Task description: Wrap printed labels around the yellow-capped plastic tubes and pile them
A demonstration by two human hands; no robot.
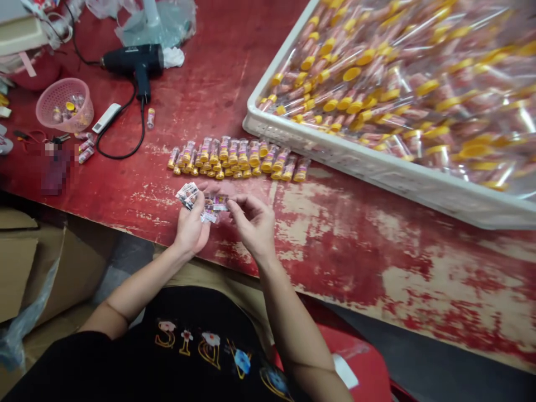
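Observation:
Between thumb and fingers, my left hand (191, 226) grips a small bundle of printed plastic sleeves (188, 194), some fanned out over the palm. My right hand (254, 222) pinches the right end of one clear printed sleeve (219, 202) that reaches across from the bundle. Just beyond both hands, a block of small clear tubes with yellow caps (234, 156) lies in rows on the red table (335, 251). Both hands are apart from those tubes.
A white crate (318, 151) piled with yellow-capped tubes fills the right. At the back left lie a heat gun (133, 58) with its cord, a pink basket (65, 84) holding small pieces, a white box-like item (106, 117) and red-handled pliers (36, 137). Cardboard boxes (50, 279) stand below.

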